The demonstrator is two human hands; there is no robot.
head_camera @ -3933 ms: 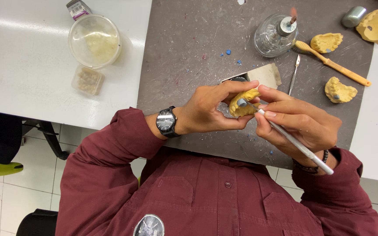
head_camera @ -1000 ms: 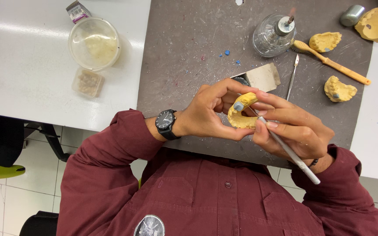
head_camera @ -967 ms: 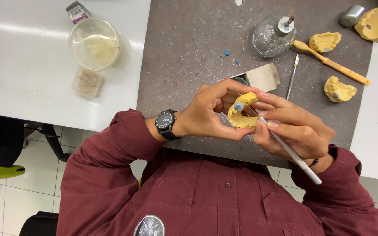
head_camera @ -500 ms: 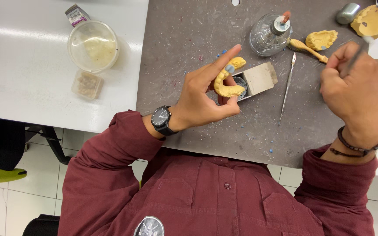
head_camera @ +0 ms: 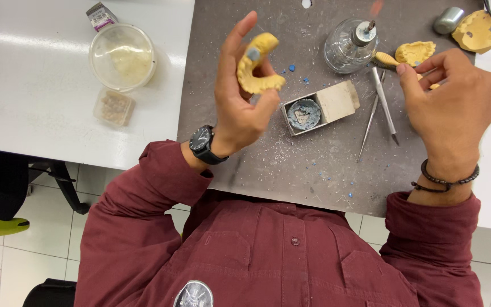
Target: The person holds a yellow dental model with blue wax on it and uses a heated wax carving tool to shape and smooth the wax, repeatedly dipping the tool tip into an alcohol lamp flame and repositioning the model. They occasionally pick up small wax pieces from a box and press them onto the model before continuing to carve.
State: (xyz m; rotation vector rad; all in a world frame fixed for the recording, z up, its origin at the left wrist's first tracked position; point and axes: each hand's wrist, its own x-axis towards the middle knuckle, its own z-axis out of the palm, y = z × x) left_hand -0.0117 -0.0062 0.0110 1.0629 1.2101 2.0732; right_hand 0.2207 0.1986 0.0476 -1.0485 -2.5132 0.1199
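Left hand grips yellow dental cast, arch opening rightward (slightly tilted).

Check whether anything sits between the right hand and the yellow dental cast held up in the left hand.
Nothing solid does. The left hand holds the yellow dental cast in the air, and the right hand is raised well off to the side. Below that gap, the glass burner, the small box and two metal tools stay on the grey mat.

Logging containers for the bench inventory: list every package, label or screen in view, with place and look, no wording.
Small packet: top left on the white table, purple and white, tilted.
Small open box: on the grey mat between the hands, beige card, blue-grey lump inside.
Watch face: left wrist, round, black.
No screens.
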